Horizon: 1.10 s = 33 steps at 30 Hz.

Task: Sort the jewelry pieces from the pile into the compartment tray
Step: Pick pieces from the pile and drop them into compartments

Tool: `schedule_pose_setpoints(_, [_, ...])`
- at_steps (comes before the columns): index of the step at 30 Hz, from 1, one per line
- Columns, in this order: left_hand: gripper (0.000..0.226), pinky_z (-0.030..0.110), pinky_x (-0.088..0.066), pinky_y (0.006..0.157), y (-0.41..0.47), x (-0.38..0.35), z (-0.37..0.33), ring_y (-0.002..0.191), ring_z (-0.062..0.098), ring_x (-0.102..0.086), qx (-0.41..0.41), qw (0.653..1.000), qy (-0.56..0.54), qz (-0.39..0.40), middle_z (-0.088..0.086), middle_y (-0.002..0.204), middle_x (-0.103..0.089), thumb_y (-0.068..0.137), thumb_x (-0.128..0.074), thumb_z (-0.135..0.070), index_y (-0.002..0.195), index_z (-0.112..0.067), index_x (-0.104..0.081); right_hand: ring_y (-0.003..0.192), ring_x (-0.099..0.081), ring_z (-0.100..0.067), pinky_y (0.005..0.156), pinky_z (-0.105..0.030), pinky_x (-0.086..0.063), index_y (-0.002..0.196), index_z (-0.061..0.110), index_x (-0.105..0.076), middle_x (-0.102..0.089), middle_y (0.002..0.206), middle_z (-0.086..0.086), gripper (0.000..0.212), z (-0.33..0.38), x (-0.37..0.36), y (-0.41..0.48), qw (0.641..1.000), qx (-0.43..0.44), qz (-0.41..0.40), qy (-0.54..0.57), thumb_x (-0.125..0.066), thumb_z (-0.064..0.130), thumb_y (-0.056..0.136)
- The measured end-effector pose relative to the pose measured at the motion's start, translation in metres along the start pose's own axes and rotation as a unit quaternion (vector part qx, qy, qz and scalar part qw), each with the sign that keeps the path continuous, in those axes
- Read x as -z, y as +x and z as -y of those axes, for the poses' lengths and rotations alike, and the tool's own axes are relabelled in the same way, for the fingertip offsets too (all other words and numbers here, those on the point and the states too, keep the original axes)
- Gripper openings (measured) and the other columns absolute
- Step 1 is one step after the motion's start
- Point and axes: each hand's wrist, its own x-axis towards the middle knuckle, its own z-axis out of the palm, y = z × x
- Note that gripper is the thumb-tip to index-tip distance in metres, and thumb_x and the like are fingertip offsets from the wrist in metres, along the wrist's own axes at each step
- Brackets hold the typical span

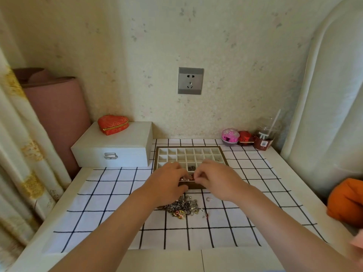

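A compartment tray (190, 152) with a brown rim and cream cells lies on the checked cloth. Some near cells hold small pieces, one a dark chain (191, 168). A pile of jewelry (183, 207) lies on the cloth just in front of the tray. My left hand (167, 181) and my right hand (214, 178) meet over the tray's near edge, fingertips curled together around a tiny piece that I can barely make out. The hands hide the tray's front cells.
A white jewelry box (114, 148) with a red heart-shaped case (113, 124) on it stands left of the tray. At the back right are a pink ball (230, 136), a red wrapped item (245, 138) and a plastic cup (265, 137). An orange cushion (347, 201) lies at the right edge.
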Motion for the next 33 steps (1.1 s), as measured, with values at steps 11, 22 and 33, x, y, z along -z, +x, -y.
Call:
schedule_pose_setpoints(11, [0.029, 0.034, -0.05, 0.091, -0.004, 0.01, -0.007, 0.101, 0.012, -0.055, 0.062, 0.994, 0.013, 0.09, -0.011, 0.112, -0.059, 0.093, -0.057, -0.048, 0.116, -0.031, -0.061, 0.079, -0.057, 0.001, 0.066, -0.014, -0.04, 0.087, 0.027, -0.068, -0.062, 0.086, 0.017, 0.009, -0.022, 0.007, -0.001, 0.977, -0.108, 0.091, 0.159, -0.066, 0.024, 0.096])
schedule_pose_setpoints(22, [0.026, 0.038, -0.049, 0.097, 0.02, 0.027, -0.005, 0.11, 0.011, -0.057, 0.046, 0.999, -0.023, 0.014, -0.011, 0.12, -0.062, 0.098, -0.053, -0.04, 0.121, -0.033, -0.063, 0.086, -0.063, -0.001, 0.077, -0.022, -0.049, 0.083, 0.032, -0.072, -0.067, 0.087, 0.018, 0.012, -0.042, 0.017, 0.025, 0.966, -0.159, -0.081, 0.186, -0.072, 0.023, 0.09])
schedule_pose_setpoints(33, [0.077, 0.048, -0.004, 0.121, 0.071, -0.023, 0.01, 0.152, 0.025, -0.001, 0.067, 0.995, 0.056, 0.046, 0.001, 0.166, -0.006, 0.091, -0.034, -0.073, 0.156, -0.036, -0.015, 0.086, -0.06, -0.012, 0.067, -0.029, -0.042, 0.086, 0.035, -0.069, -0.058, 0.102, 0.01, 0.01, -0.061, -0.002, 0.055, 0.991, -0.132, -0.012, -0.003, -0.066, 0.032, 0.095])
